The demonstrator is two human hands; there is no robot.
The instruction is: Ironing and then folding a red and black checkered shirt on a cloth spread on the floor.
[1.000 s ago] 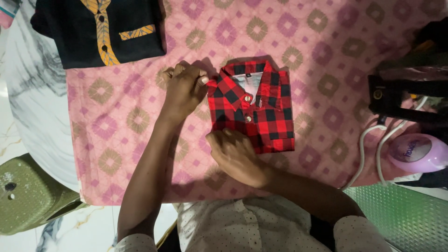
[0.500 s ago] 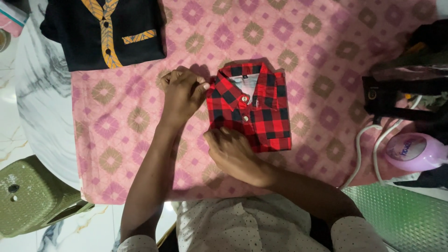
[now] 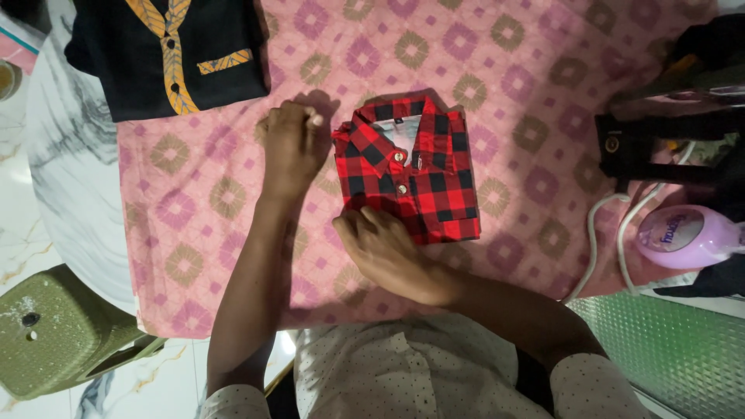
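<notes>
Shifted leftward, folded red shirt (image 3: 411, 167) has both hands (image 3: 291, 143) (image 3: 380, 248) pinching its left edge.

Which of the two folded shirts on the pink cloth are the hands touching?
The red and black checked shirt. The left hand is at its collar and the right hand at its lower edge. The black shirt with yellow trim lies untouched at the cloth's far corner.

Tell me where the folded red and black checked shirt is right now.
In the head view, the red and black checked shirt lies folded mid-frame on the pink patterned cloth, between the left hand and the right hand, below-right of the black shirt.
</notes>
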